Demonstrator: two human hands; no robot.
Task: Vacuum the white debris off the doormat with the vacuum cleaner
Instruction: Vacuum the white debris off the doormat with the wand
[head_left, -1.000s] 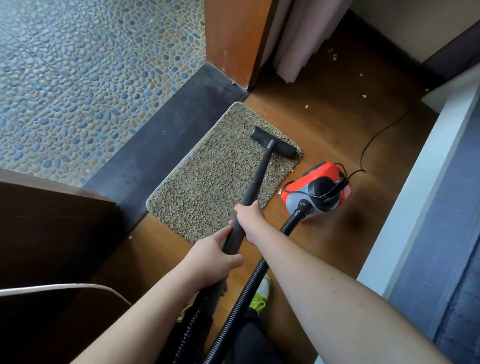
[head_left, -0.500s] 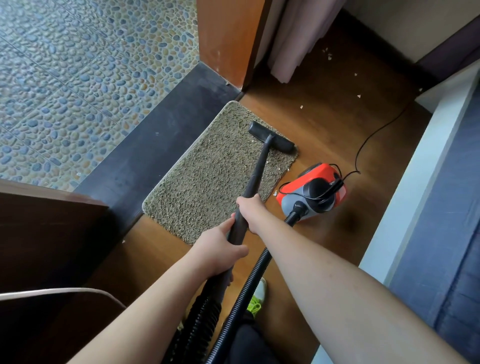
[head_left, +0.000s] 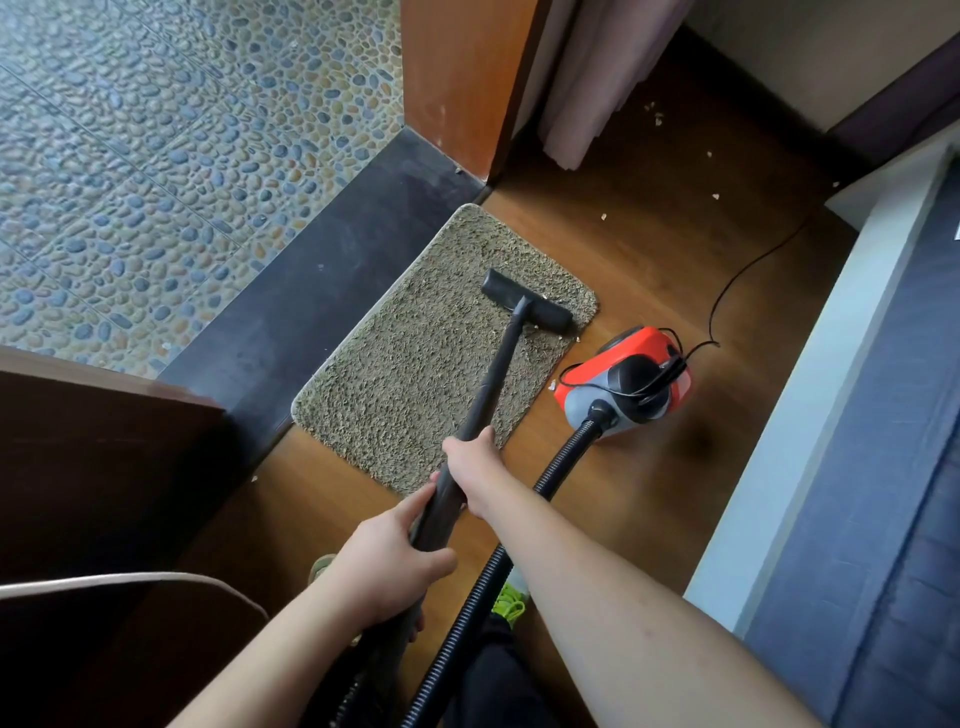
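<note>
Gripping wand (head_left: 488, 384), both hands, L (head_left: 387, 564), R (head_left: 470, 457)

Floor, near side: brown wooden boards (head_left: 649, 249), with a soft sheen from daylight.
Floor, far side: tiles patterned with blue and tan pebbles (head_left: 156, 156), beyond the doorway.
Threshold: dark strip (head_left: 322, 280) between the tiles and the boards.
Door frame: orange-brown wooden post (head_left: 462, 78), upright at the threshold's far end.
Curtain: pale fabric (head_left: 597, 73) hanging just beside the post, its hem near the boards.
Door: dark wooden panel (head_left: 93, 457) at lower left.
Furniture: blue-grey surface with a white edge (head_left: 810, 374), at right.
</note>
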